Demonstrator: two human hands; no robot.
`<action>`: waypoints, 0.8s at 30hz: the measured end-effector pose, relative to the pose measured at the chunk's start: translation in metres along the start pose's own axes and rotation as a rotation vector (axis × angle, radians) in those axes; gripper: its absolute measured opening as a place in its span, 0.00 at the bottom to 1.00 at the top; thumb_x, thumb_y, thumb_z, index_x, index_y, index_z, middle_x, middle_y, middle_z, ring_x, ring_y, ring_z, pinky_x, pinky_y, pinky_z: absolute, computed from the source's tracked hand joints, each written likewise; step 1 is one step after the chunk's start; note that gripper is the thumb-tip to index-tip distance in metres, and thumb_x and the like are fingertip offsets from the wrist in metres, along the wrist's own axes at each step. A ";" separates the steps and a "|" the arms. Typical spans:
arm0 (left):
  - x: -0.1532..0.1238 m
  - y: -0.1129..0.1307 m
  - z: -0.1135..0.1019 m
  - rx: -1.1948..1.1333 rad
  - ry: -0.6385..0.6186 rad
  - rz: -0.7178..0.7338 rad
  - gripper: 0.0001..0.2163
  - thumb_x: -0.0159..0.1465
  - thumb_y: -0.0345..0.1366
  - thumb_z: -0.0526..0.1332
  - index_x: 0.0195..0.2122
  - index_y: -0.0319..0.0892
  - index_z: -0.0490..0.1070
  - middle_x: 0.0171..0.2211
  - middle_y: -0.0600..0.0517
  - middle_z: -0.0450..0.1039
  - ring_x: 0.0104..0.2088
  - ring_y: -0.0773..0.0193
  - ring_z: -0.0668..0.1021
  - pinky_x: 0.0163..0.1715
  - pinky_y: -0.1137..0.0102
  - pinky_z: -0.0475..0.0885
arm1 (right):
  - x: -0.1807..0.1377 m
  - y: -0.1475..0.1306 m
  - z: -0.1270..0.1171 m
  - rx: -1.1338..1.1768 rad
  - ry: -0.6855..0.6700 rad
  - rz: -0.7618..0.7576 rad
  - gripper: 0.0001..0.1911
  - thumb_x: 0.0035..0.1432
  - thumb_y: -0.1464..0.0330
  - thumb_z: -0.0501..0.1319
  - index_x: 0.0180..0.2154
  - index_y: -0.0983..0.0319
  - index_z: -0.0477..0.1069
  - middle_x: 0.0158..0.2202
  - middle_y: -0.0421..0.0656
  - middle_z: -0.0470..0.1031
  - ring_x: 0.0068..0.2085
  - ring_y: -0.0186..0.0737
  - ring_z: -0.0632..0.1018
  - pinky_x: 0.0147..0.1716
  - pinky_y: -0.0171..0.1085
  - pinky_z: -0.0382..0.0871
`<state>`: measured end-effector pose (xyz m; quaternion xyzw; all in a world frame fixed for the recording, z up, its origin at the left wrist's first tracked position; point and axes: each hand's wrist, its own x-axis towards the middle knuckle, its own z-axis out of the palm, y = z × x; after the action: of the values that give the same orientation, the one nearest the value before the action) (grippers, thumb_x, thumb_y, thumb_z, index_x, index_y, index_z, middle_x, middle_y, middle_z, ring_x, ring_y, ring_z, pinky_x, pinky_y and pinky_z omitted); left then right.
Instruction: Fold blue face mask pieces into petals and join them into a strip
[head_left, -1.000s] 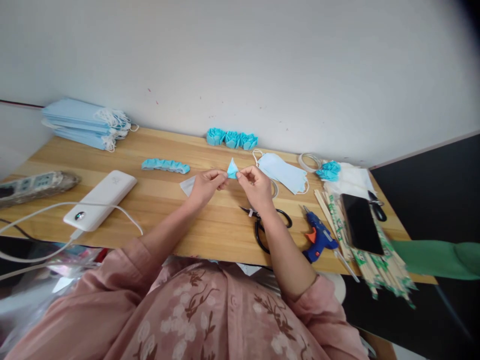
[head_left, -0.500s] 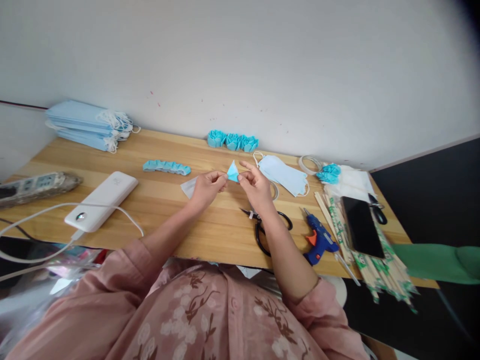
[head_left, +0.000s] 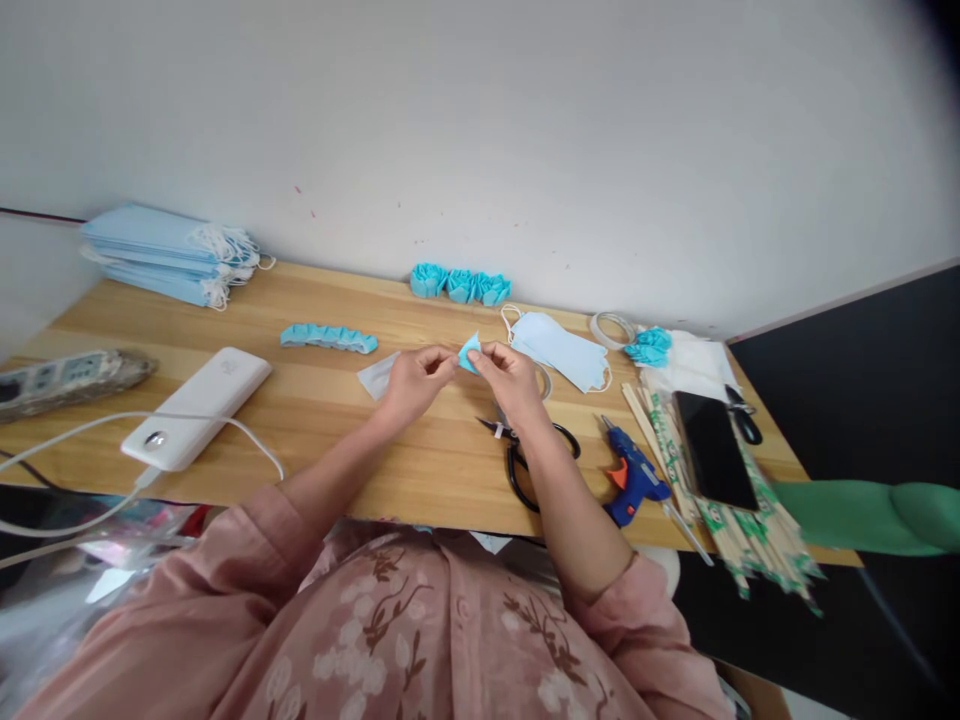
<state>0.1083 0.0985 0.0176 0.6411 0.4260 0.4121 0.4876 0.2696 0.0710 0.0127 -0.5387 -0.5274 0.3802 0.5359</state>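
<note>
A small folded piece of blue mask fabric [head_left: 468, 353] is pinched between my two hands above the middle of the table. My left hand [head_left: 417, 382] grips its left corner with thumb and forefinger. My right hand [head_left: 510, 380] presses its right side, thumb in front and fingers curled behind. Under my left hand lies a pale white sheet [head_left: 378, 375]. Beneath my right wrist are black-handled scissors [head_left: 520, 470], partly covered by the forearm, and a roll of tape [head_left: 544, 382] shows beside that hand.
Blue fabric flowers [head_left: 460, 285] stand by the wall, with a pleated blue strip [head_left: 328, 338] nearer. Stacked face masks [head_left: 169, 255] and a white power bank [head_left: 199, 408] lie left. Rightward are loose masks [head_left: 561, 348], a blue glue gun [head_left: 631, 470], a phone [head_left: 715, 450] and wrapped chopsticks [head_left: 761, 550].
My right forefinger, stretched out before, has curled in against the blue piece. The piece's upright point is now folded or turned toward the right hand. The view has shifted slightly.
</note>
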 end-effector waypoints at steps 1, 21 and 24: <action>0.000 -0.001 0.000 -0.008 0.003 -0.002 0.11 0.58 0.42 0.59 0.24 0.40 0.70 0.22 0.55 0.67 0.25 0.69 0.67 0.27 0.72 0.61 | 0.000 0.000 0.000 0.010 0.002 0.001 0.15 0.54 0.56 0.65 0.27 0.60 0.70 0.25 0.36 0.67 0.27 0.31 0.65 0.30 0.34 0.60; 0.004 -0.001 0.001 -0.258 -0.023 -0.071 0.11 0.56 0.44 0.65 0.28 0.40 0.71 0.21 0.57 0.69 0.23 0.71 0.69 0.28 0.73 0.64 | -0.002 -0.004 0.002 -0.031 -0.012 -0.046 0.18 0.57 0.56 0.63 0.23 0.60 0.63 0.22 0.34 0.62 0.26 0.32 0.63 0.29 0.34 0.58; 0.004 0.000 0.001 -0.290 -0.019 -0.075 0.13 0.56 0.45 0.65 0.28 0.40 0.70 0.21 0.56 0.69 0.23 0.71 0.70 0.28 0.73 0.65 | -0.002 -0.005 0.002 -0.052 -0.018 -0.032 0.18 0.57 0.55 0.62 0.24 0.60 0.64 0.22 0.35 0.63 0.26 0.32 0.64 0.29 0.34 0.59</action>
<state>0.1103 0.1017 0.0182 0.5515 0.3812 0.4445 0.5941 0.2668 0.0684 0.0166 -0.5405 -0.5505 0.3626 0.5229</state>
